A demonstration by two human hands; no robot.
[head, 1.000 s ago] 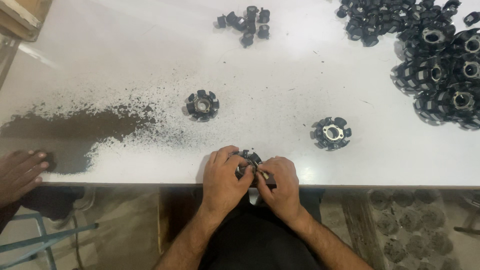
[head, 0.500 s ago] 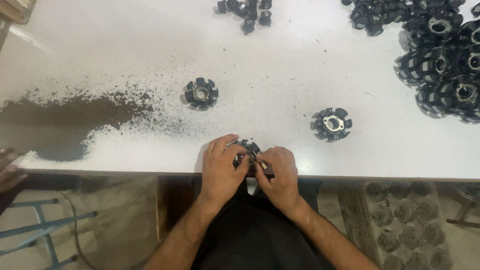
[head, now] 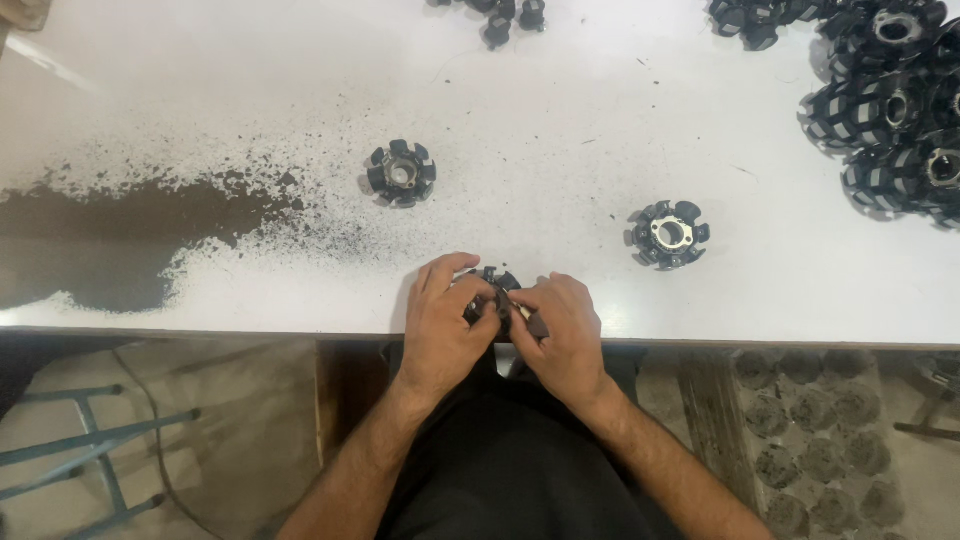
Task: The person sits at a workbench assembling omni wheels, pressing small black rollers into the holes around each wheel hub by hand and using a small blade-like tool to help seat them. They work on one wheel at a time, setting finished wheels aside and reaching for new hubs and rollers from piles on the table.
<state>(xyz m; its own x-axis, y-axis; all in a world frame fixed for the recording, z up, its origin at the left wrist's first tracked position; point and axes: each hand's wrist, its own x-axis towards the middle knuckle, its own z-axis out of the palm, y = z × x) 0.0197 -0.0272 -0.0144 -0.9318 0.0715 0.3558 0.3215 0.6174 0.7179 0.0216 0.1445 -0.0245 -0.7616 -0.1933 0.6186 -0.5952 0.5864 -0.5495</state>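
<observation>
At the near edge of the white table (head: 560, 130), my left hand (head: 443, 320) and my right hand (head: 562, 330) both grip one small black round toothed part (head: 494, 284). Fingers cover most of it, so only its top lobes show. Two similar black round parts with metal centres lie loose on the table: one (head: 401, 173) up and to the left of my hands, the other (head: 670, 234) to the right of them.
A heap of black toothed parts (head: 890, 100) fills the far right of the table. Small black pieces (head: 505, 18) lie at the top centre. Dark powder (head: 130, 225) spreads over the table's left side. Below the edge are a blue metal frame (head: 90, 440) and parts on the floor (head: 800, 430).
The view has shifted a little toward me. Another person's hand at the table's left edge has gone out of sight. My hands stay on the black part at the edge.
</observation>
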